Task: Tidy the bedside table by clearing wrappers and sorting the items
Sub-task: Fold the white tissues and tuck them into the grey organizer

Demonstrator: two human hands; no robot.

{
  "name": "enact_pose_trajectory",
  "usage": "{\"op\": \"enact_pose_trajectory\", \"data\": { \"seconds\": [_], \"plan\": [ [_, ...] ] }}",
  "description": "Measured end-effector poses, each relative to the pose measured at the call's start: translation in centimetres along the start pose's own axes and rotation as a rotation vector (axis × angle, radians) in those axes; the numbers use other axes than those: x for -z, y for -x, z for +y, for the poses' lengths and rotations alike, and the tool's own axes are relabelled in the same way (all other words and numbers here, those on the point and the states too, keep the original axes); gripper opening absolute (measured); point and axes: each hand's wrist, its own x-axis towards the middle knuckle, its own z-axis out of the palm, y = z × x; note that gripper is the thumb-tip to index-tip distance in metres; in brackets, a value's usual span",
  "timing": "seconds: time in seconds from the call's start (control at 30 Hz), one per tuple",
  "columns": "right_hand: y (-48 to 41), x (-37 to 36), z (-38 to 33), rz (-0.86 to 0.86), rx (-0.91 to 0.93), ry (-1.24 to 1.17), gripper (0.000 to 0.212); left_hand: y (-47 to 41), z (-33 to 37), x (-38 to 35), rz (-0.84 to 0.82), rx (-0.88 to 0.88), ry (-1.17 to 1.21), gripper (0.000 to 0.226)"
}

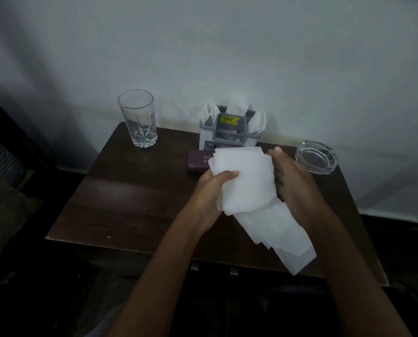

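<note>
— What is the person wearing on the arms?
— Nothing shows: the left forearm (159,263) and right forearm (349,263) are bare down to the lower edge. The left hand (210,190) and right hand (293,176) are bare too.
— Any clothing?
— A dim strip of pale grey fabric (98,324) beside the left elbow; which garment, I cannot tell.
</note>
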Motion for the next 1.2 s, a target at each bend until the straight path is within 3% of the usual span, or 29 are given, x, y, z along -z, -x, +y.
{"op": "enact_pose_trajectory", "data": {
  "seconds": [0.23,0.33,0.4,0.5,0.63,0.73,0.87,1.03,1.2],
  "plan": [
    [-0.6,-0.1,0.2,-0.136,-0.024,-0.137,0.029,0.2,-0.3,-0.4,0.012,0.039,-0.152,0.04],
    [-0.5,0.1,0.2,-0.112,-0.075,-0.186,0.024,0.0,-0.4,-0.2,0.03,0.016,-0.192,0.042],
    [-0.4,0.8,0.2,-0.072,-0.046,-0.096,0.03,0.1,-0.3,-0.1,0.009,0.014,-0.253,0.042],
    [-0.2,2.2,-0.1,-0.112,0.012,0.054,0.032,0.4,-0.2,0.1,-0.114,0.045,-0.336,0.047],
    [0.0,3.5,-0.4,-0.359,-0.011,0.231,0.047,0.8,-0.1,-0.2,-0.329,0.088,-0.42,0.061],
    [-0.2,3.3,-0.4,-0.477,-0.049,0.319,0.055,0.8,-0.4,-0.2,-0.401,0.087,-0.433,0.068],
    [-0.7,3.2,-0.2,-0.372,0.007,0.29,0.054,0.4,-0.4,0.0,-0.286,0.102,-0.433,0.054],
    [-1.3,3.9,0.2,-0.052,0.073,0.049,0.047,0.1,-0.1,0.3,-0.093,0.093,-0.318,0.026],
    [-1.6,3.1,0.8,0.118,0.102,-0.037,0.048,0.1,-0.1,0.1,-0.005,0.001,-0.314,0.034]
  ]
}}
